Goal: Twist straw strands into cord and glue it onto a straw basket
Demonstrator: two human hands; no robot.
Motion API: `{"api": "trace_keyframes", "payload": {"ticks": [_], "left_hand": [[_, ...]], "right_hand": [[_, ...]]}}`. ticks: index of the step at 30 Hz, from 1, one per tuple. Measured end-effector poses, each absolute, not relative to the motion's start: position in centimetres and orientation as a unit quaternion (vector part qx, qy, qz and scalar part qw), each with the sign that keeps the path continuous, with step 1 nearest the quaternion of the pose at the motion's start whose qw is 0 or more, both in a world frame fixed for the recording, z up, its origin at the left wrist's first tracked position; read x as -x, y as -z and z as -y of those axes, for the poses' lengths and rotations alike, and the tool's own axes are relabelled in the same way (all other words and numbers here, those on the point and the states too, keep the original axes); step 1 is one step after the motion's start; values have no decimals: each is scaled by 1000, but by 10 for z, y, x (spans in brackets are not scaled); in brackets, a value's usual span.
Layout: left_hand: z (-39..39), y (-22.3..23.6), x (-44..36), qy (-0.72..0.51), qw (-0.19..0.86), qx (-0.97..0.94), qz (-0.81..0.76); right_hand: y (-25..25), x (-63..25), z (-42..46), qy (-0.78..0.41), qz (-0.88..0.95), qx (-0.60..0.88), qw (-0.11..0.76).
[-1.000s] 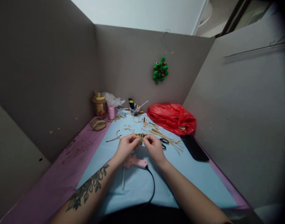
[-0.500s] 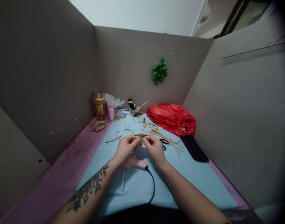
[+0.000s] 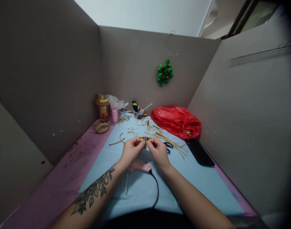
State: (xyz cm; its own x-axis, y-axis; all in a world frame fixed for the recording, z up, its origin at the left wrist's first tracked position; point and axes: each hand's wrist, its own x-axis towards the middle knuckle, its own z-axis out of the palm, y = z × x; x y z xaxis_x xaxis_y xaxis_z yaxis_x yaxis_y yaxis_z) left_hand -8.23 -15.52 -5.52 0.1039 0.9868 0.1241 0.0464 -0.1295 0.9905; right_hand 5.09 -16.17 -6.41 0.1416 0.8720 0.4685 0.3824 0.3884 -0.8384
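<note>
My left hand and my right hand meet over the blue mat, both pinched on a small straw-coloured woven piece held between the fingertips. Just below the hands lies a pink glue gun with a black cord running toward me. A pair of black-handled scissors lies just right of my right hand, beside loose straw strips.
A red plastic bag and a black flat object sit at the right. At the back stand a jar, a pink spool and a pen holder. Grey partition walls enclose the desk; a green ornament hangs on the back wall.
Both hands stay pinched on the straw piece with only small finger movements. The view has shifted slightly.
</note>
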Motion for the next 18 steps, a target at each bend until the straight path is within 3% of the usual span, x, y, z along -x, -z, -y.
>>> {"api": "trace_keyframes", "payload": {"ticks": [18], "left_hand": [[156, 58, 82, -514, 484, -558, -435]], "right_hand": [[64, -43, 163, -176, 605, 529, 568]]}}
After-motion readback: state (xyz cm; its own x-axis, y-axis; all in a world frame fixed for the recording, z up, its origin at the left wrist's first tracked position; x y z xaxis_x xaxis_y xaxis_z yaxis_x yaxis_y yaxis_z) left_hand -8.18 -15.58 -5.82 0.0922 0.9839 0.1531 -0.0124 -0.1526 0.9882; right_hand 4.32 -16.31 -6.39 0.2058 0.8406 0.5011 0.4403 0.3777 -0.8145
